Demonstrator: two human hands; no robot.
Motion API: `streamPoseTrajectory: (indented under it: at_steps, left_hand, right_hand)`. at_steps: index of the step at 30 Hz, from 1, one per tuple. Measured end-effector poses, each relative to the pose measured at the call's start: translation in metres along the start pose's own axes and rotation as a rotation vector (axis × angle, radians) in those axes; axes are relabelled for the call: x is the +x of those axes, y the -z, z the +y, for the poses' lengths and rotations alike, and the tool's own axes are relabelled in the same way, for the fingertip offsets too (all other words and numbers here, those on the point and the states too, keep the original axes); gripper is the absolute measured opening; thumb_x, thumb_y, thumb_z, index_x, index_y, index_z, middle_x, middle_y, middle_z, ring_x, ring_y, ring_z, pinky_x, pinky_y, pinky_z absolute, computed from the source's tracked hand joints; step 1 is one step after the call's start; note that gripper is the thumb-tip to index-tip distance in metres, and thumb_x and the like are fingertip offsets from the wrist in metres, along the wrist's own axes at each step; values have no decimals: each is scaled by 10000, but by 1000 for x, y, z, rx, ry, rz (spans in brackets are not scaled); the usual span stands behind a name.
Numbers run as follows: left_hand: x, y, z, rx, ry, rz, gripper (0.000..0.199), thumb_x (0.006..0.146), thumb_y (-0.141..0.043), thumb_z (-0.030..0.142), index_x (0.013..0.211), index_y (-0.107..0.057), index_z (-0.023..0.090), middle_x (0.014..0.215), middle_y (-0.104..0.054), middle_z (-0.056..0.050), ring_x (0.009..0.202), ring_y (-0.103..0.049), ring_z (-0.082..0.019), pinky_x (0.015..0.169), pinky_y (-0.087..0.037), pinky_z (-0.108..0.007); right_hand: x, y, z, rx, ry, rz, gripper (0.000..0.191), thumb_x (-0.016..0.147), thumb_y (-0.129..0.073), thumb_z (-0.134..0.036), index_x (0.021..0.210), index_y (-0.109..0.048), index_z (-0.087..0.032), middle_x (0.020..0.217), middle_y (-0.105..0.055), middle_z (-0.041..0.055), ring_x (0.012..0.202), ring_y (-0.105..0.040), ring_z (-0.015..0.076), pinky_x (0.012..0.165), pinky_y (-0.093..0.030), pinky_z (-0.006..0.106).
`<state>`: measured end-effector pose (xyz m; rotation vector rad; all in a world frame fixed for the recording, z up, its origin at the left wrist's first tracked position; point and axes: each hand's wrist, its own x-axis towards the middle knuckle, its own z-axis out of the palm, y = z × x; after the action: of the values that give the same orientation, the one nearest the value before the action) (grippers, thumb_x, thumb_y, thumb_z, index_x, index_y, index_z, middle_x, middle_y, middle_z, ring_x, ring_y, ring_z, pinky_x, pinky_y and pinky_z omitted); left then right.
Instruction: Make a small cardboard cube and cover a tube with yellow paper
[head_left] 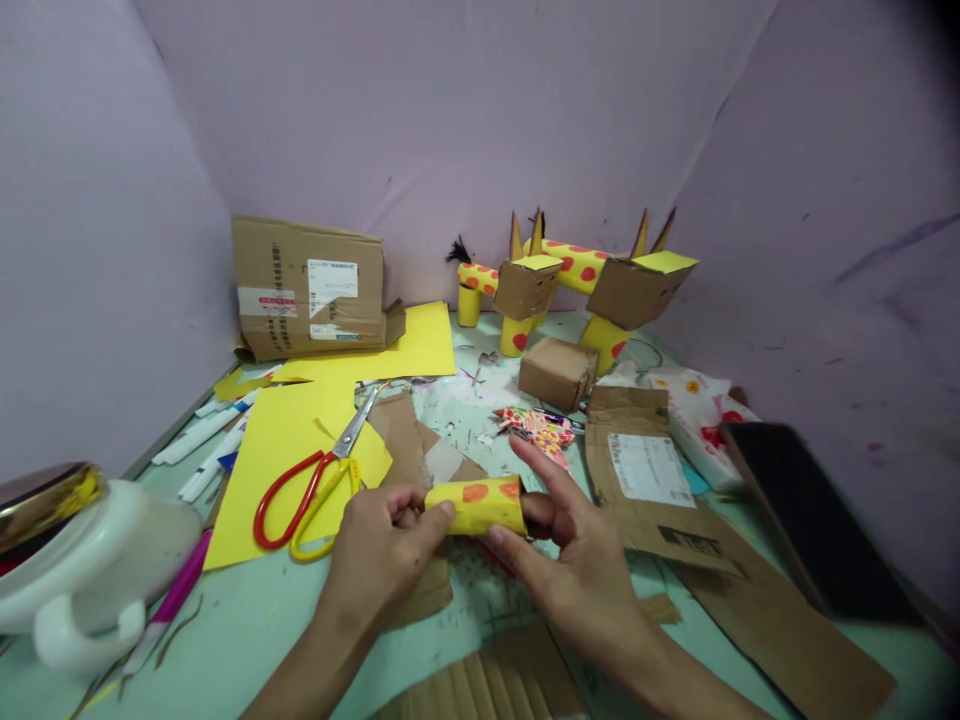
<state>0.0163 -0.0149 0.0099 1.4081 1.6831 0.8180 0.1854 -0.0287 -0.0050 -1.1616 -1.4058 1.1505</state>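
Observation:
Between my two hands is a small yellow paper tube [480, 505] with orange spots, lying level above the table. My left hand [394, 545] pinches its left end between thumb and fingers. At the other end, my right hand [574, 555] has its thumb against the rim and a finger at the tube's opening, while the index finger points up and away. Scissors [322, 480] with red and yellow handles lie on yellow paper [255, 470], left of my left hand. Beyond my hands stand two giraffe-like cardboard figures [529, 285] with spotted yellow tube bodies and box heads.
A cardboard box [285, 290] leans on the back wall. A small brown box [559, 372] sits before the figures. Cardboard pieces [637, 500] and a phone [810, 520] lie right. White markers [199, 435] and a white mug [120, 550] are left.

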Motion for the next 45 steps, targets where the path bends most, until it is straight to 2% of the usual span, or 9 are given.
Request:
streamPoseTrajectory:
  at_steps: [9,12,17,22,27,32,37,40,45]
  left_hand:
    - [-4,2,3,236,-74,30,345,716,-494,477,583,-598,177,456,-430,34,460,-407,-135,470,-248,-262]
    - [-4,7,9,229,-72,-1,336,708,-537,480,678,-649,165,479,-483,27,477,-438,-145,481,-269,-265]
    - [-7,19,19,-176,-46,84,356,703,-584,487,799,-670,155,599,-591,6,550,-493,-141,479,-320,-239]
    - [-8,10,14,-235,-94,99,285,637,-678,391,787,-677,149,684,-643,-21,629,-575,-172,548,-422,-252]
    - [-6,-4,1,-199,-169,54,209,673,-649,341,751,-700,154,766,-687,-52,704,-618,-204,597,-457,-271]
    - [-3,-2,3,-396,15,-85,296,628,-684,337,841,-703,134,756,-713,-59,603,-614,-180,526,-464,-259]
    - [-1,1,10,-468,110,-122,326,624,-705,356,844,-666,118,670,-672,-27,496,-549,-117,448,-413,-209]
    - [-3,-2,8,-294,-29,12,317,701,-645,377,890,-665,123,578,-613,8,407,-451,-90,397,-362,-209]
    - [-5,0,1,291,-684,289,153,815,-533,218,874,-646,133,684,-618,-34,562,-555,-137,550,-452,-241]
  right_hand:
    - [-6,0,0,-204,268,-4,604,797,-579,-120,1358,-397,-253,779,-706,-15,697,-666,151,631,-517,239]
    - [-3,-1,-2,-103,167,54,592,778,-614,-156,1337,-435,-230,818,-732,12,751,-690,178,674,-534,269]
    - [12,5,-7,341,-126,132,761,671,-736,-243,1344,-387,-181,744,-743,10,685,-684,187,624,-542,283]
    - [14,1,-9,537,-249,125,802,597,-805,-222,1286,-399,-163,742,-761,11,554,-642,133,557,-514,236]
    - [10,-6,-4,496,-288,70,678,620,-774,-236,1221,-465,-182,752,-755,11,534,-627,138,478,-468,224]
    - [18,6,-3,170,-235,165,455,593,-748,-246,1029,-636,-176,698,-717,8,639,-656,171,544,-496,249]
    - [23,10,-10,202,-328,106,296,521,-764,-215,791,-664,-145,456,-567,-69,418,-494,90,447,-407,212]
    - [22,9,-12,283,-329,139,298,508,-783,-222,762,-648,-145,444,-549,-78,407,-474,78,444,-383,202]
    - [20,11,-9,406,-381,149,360,483,-835,-258,751,-624,-141,455,-576,-63,388,-498,82,425,-401,201]
